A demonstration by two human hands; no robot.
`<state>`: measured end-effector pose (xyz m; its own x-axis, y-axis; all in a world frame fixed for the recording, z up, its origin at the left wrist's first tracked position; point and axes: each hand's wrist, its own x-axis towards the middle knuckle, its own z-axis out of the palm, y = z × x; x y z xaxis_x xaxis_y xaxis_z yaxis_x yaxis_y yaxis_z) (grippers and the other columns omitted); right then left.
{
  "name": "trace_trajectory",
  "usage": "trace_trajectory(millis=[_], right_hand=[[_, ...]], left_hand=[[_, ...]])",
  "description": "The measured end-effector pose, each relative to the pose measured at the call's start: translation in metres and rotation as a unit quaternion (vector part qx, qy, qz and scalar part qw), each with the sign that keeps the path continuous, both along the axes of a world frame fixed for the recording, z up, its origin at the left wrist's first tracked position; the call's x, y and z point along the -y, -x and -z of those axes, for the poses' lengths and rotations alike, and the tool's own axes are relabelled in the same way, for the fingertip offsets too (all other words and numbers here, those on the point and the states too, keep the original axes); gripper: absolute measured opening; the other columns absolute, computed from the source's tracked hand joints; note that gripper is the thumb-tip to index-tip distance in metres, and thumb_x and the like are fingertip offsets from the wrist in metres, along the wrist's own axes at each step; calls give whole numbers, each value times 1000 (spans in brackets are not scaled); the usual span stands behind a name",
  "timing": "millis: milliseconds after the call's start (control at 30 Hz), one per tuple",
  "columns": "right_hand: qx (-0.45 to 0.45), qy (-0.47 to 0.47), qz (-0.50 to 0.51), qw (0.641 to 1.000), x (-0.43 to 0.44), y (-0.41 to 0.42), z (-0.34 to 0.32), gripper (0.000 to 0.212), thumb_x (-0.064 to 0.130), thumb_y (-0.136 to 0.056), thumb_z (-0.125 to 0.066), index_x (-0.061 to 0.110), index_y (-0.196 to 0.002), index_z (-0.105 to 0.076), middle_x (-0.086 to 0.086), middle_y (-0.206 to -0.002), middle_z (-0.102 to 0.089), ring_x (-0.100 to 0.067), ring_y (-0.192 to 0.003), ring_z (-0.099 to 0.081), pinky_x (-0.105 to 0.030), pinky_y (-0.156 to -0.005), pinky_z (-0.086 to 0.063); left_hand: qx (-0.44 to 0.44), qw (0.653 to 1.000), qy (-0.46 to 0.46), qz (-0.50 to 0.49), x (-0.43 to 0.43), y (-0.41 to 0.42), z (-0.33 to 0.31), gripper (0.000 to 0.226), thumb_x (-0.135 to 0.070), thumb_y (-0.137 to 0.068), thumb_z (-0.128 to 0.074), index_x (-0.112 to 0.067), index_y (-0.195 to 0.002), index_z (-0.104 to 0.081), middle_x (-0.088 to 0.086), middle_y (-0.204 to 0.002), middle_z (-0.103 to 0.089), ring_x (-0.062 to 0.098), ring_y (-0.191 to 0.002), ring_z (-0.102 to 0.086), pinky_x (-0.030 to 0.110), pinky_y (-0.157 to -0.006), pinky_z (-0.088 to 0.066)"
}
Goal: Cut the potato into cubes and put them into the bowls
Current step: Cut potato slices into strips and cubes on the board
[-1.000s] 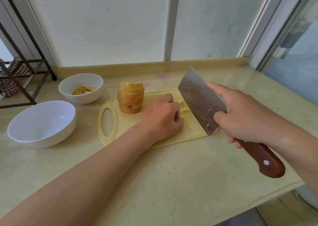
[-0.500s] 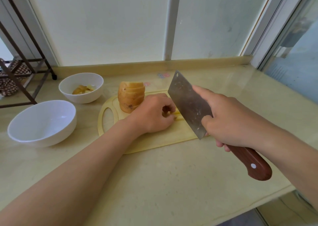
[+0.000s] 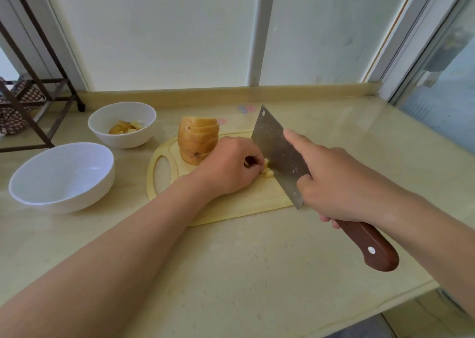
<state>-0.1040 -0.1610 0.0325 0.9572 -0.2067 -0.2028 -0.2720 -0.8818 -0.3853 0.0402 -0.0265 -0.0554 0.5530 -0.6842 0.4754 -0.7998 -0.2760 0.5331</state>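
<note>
- The cutting board [image 3: 231, 209] overhung nothing; bare tabletop [image 3: 231, 273] lay open in front of it up to the near edge.
- Two white bowls: the far bowl [image 3: 122, 124] held potato pieces, the near bowl [image 3: 61, 177] none.
- One sliced potato [image 3: 198, 142] stood on the board.
- Left hand [image 3: 228, 168], grip curled, pinned potato strips [image 3: 267, 170] beside the blade.
- Right hand [image 3: 344, 183], grip closed around the cleaver [image 3: 277, 152], forefinger along the blade.
</note>
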Motion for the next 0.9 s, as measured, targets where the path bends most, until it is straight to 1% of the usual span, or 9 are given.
trace_trajectory(millis=[100, 233, 333, 467, 567, 667, 700, 767, 900], right_hand=[[-25, 25, -10, 999, -5, -7, 0, 90, 7, -97, -43, 48, -161, 5, -8, -89, -63, -26, -59, -73, -44, -56, -64], [-21, 1, 4, 1000, -5, -31, -3, 93, 2, -95, -44, 46, -163, 3, -7, -93, -59, -20, -52, -68, -33, -46, -59], [-16, -8, 5, 1000, -5, -43, -4, 95, 1, -94, -44, 45, -163, 3, -7, -98, -58, -23, -62, -73, -39, -50, -63], [-27, -23, 0, 999, -1, -32, -5, 94, 2, -94, -42, 48, -162, 3, -7, -100, -57, -18, -52, -69, -34, -47, -60], [-41, -20, -2, 999, 1, -16, -3, 93, 4, -95, -42, 51, -160, 5, -7, -101, -58, -18, -49, -68, -34, -46, -59], [-26, -35, 14, 999, 1, -20, -1, 93, 4, -95, -42, 52, -160, 3, -4, -101, -56, -20, -54, -70, -36, -48, -61], [-17, -41, 17, 999, 2, -25, 0, 93, 4, -94, -42, 52, -161, 2, -4, -102, -57, -21, -57, -71, -38, -50, -62], [0, -56, 24, 998, 4, -35, 2, 92, 4, -94, -42, 51, -161, 0, -6, -101, -61, -20, -55, -70, -38, -51, -63], [37, -108, 46, 992, 16, -41, 5, 90, 3, -92, -42, 50, -162, -9, -3, -102, -64, -15, -48, -68, -29, -44, -54]], left_hand=[[10, 1000, 8, 1, 0, -1, 1, 7, -6, -77, -75, -11, -81, -77, -1, -83, -71, 14, -74, -66, 33, -70, -56], [28, 1000, 10, 5, 0, 1, 2, 8, -4, -75, -74, -10, -81, -76, 1, -82, -72, 16, -74, -66, 35, -68, -56], [32, 999, 12, 3, -1, 3, 1, 9, -3, -75, -75, -10, -81, -76, 1, -82, -71, 15, -73, -65, 35, -67, -55], [41, 999, 15, -5, -1, 3, 2, 8, -2, -76, -73, -9, -79, -74, 2, -81, -70, 16, -72, -64, 35, -67, -55], [46, 999, 12, -7, 0, 2, 3, 8, -3, -76, -72, -10, -79, -74, 1, -82, -70, 16, -73, -64, 34, -67, -56], [49, 999, 2, -5, 1, 3, 3, 8, -4, -76, -72, -11, -79, -74, 0, -82, -70, 13, -72, -63, 30, -67, -55], [49, 999, 1, -6, 1, 3, 3, 7, -4, -76, -72, -10, -79, -73, -1, -81, -69, 13, -71, -62, 29, -66, -54], [47, 999, 3, -7, 0, 3, 2, 7, -3, -76, -72, -10, -78, -73, 0, -80, -68, 13, -70, -62, 30, -65, -53], [44, 999, -2, -10, 0, 2, 5, 4, -8, -77, -69, -11, -79, -71, 0, -80, -66, 13, -69, -60, 31, -63, -53]])
